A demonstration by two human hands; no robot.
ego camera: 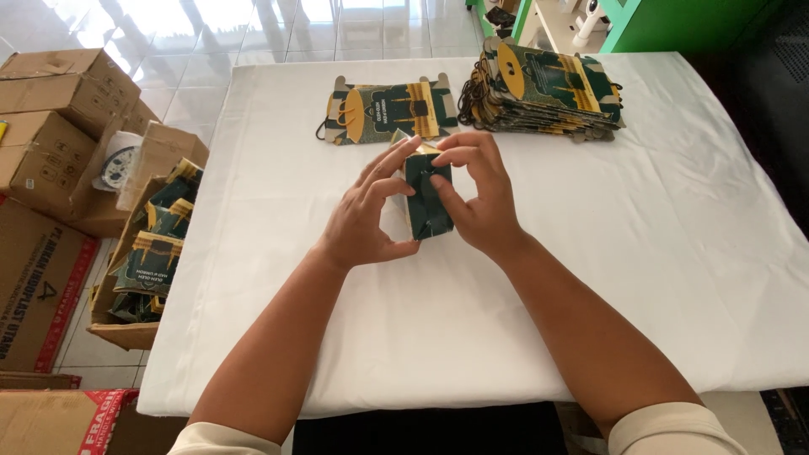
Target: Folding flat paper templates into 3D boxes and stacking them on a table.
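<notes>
A small dark green and gold paper box [427,195] is held upright over the middle of the white table [674,253]. My left hand [366,215] grips its left side and lower corner. My right hand [476,190] pinches its top and right side with thumb and fingers. A flat, unfolded box blank [389,110] of the same green and gold print lies just beyond the hands. A thick stack of such flat blanks [548,88] with cord handles sits at the far right of the table.
An open cardboard box [147,253] with several finished green boxes stands on the floor at the table's left. More brown cartons [59,109] pile up further left. A green cabinet [683,21] stands beyond the table.
</notes>
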